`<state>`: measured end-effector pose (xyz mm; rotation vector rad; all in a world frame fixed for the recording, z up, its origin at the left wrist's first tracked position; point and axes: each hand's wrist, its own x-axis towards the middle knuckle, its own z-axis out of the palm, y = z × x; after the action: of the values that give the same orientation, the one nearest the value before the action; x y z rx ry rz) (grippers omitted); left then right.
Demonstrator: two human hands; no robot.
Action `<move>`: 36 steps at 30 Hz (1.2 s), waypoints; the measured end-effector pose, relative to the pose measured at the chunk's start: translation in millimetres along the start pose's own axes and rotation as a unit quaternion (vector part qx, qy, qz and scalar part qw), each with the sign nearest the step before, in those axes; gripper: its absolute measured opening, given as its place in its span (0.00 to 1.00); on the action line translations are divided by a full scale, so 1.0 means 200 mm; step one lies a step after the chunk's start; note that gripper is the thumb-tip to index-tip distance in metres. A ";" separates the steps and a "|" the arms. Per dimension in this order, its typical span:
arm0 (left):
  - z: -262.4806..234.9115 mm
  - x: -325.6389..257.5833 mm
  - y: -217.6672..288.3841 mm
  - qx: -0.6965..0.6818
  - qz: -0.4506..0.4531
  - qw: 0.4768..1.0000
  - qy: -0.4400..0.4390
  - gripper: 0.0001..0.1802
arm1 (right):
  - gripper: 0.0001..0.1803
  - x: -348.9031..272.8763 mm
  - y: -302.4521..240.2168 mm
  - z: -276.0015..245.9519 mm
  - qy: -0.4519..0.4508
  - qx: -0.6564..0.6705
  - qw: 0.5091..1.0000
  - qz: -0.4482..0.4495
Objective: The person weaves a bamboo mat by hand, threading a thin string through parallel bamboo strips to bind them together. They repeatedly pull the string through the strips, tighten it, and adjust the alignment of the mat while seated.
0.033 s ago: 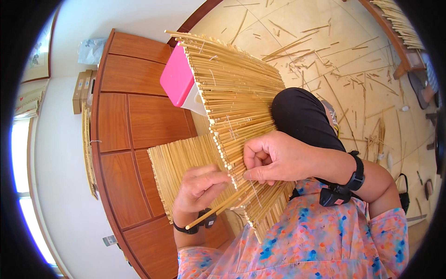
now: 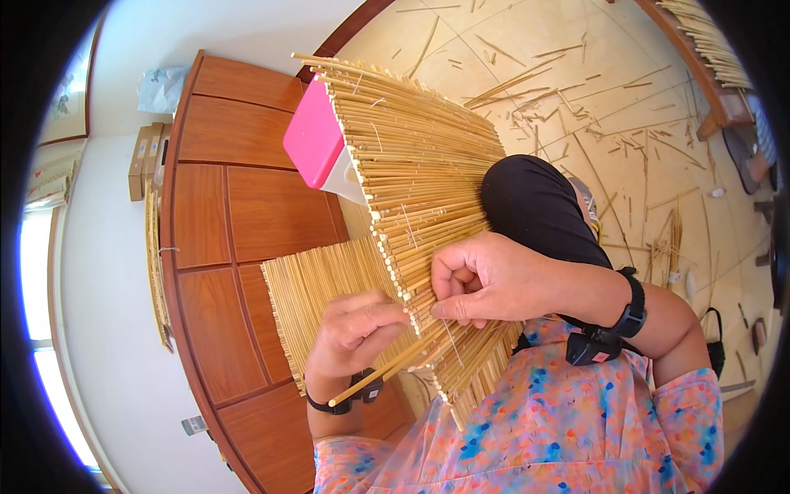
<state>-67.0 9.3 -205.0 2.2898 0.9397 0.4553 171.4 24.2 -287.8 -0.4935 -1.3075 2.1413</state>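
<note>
Your left hand [image 2: 355, 333] is closed around a loose pale bamboo stick [image 2: 387, 375]. The stick's long axis runs from lower left, by your wrist, up and right toward the mat's edge. Its far tip touches the lower border of the mat, or sits just at it.

The woven mat of thin straw-coloured bamboo slats [image 2: 420, 177] lies propped over your black-clad knee [image 2: 535, 206], directly ahead of both hands. The slats run left to right and fan toward the far edge. A second, flatter panel of the same slats [image 2: 321, 284] sits to the left, under your left hand.

Your right hand [image 2: 490, 280] is curled tight, thumb and forefinger pinched on the slat ends at the mat's near border. Whether it grips a thread there, you cannot tell. It is the nearer hand to the working edge.

A pink and white plastic piece [image 2: 317, 140] shows behind the mat's left side. Beyond lie a brown wooden cabinet [image 2: 230, 214] and a tiled floor scattered with slat offcuts [image 2: 576, 107].
</note>
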 end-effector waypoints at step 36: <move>0.00 -0.01 -0.08 -0.035 0.039 0.999 -0.014 0.09 | 0.10 0.00 0.00 -0.01 -0.014 -0.007 1.000 0.001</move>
<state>-77.7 16.7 -215.6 2.2693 0.8108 0.4793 172.2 26.7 -288.6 -0.4727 -1.3380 2.1492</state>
